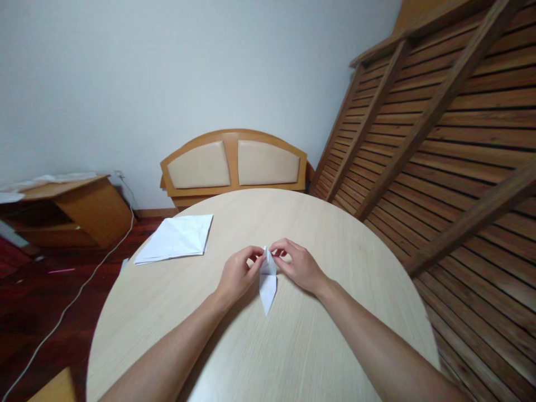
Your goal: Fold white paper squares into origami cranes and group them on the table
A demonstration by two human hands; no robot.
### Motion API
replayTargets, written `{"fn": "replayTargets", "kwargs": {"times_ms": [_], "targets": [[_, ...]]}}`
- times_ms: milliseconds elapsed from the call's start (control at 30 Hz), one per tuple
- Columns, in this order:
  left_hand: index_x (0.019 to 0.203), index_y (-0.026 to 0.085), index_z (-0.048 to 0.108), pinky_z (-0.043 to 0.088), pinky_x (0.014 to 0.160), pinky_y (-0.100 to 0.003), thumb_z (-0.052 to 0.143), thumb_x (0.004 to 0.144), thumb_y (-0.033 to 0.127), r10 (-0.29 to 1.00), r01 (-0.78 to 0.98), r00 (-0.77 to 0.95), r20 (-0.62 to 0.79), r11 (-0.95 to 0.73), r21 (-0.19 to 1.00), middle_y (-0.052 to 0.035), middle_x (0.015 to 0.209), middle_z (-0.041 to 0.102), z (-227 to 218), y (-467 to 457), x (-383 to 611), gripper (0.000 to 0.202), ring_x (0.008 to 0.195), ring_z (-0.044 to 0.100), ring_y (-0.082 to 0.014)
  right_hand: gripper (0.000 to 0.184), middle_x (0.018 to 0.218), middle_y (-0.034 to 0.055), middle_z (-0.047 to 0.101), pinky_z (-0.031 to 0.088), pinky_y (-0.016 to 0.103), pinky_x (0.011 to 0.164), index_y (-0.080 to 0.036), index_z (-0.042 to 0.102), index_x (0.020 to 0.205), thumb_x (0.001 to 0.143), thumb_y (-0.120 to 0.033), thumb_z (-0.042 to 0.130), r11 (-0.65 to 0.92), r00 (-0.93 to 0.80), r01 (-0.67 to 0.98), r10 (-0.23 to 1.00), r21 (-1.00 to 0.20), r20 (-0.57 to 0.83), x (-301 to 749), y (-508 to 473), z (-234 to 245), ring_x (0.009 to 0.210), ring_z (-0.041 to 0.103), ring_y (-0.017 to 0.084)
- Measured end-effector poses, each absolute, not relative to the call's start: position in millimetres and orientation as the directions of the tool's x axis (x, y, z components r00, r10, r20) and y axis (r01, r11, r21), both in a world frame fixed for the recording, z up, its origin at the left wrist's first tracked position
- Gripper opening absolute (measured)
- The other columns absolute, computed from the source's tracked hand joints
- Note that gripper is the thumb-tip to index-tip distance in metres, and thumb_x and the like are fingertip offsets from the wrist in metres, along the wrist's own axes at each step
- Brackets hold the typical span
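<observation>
A small folded white paper piece (268, 285), narrow and pointed toward me, lies at the middle of a round light-wood table (335, 240). My left hand (237, 274) pinches its upper left edge with fingers curled. My right hand (298, 265) pinches the upper right edge in the same way. Both hands meet at the top of the paper, and the pointed tip rests on the table between my forearms.
A stack of flat white paper sheets (176, 239) lies on the table's far left. A wooden chair with beige padded back (233, 163) stands behind the table. A slatted wooden frame (439, 139) leans at right. A low wooden cabinet (79, 209) and a white cable (71, 301) are at left.
</observation>
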State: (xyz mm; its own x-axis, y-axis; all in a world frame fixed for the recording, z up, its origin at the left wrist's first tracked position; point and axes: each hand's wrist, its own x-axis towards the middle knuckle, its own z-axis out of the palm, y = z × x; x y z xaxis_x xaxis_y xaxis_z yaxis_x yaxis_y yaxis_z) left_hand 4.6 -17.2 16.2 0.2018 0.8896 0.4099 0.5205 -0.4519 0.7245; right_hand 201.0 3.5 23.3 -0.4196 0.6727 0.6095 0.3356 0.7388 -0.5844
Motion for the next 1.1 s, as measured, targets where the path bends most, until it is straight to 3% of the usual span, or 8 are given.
{"fn": "replayTargets", "kwargs": {"times_ms": [333,567,1100], "targets": [[0.1,0.019,0.067,0.047,0.06,-0.024,0.054,0.094,0.031,0.88,0.532,0.201,0.43,-0.466,0.707,-0.004,0.092,0.073,15.1,-15.6,4.5,0.018,0.077,0.065,-0.0161,0.025,0.102,0.0035,0.068,0.051,0.037,0.088,-0.025,0.063,0.11,0.092,-0.009,0.055,0.812,-0.474,0.33,0.583,-0.481,0.66,200.6,3.8,26.0,0.098,0.063,0.019],[0.1,0.019,0.067,0.047,0.059,-0.023,0.055,0.094,0.031,0.881,0.538,0.198,0.429,-0.464,0.704,-0.0035,0.089,0.072,15.0,-16.6,4.0,0.018,0.075,0.065,-0.0154,0.017,0.097,0.0034,0.067,0.05,0.036,0.086,-0.023,0.063,0.099,0.093,-0.01,0.054,0.805,-0.476,0.358,0.593,-0.473,0.65,201.9,2.6,29.6,0.095,0.063,0.02],[0.1,0.019,0.067,0.046,0.057,-0.023,0.054,0.094,0.032,0.88,0.524,0.216,0.423,-0.47,0.71,-0.0038,0.091,0.072,15.9,-17.0,4.5,0.019,0.075,0.065,-0.0151,0.022,0.101,0.0024,0.068,0.049,0.034,0.088,-0.023,0.063,0.106,0.092,-0.009,0.054,0.78,-0.473,0.314,0.623,-0.541,0.623,199.9,-0.5,27.4,0.097,0.063,0.018]]}}
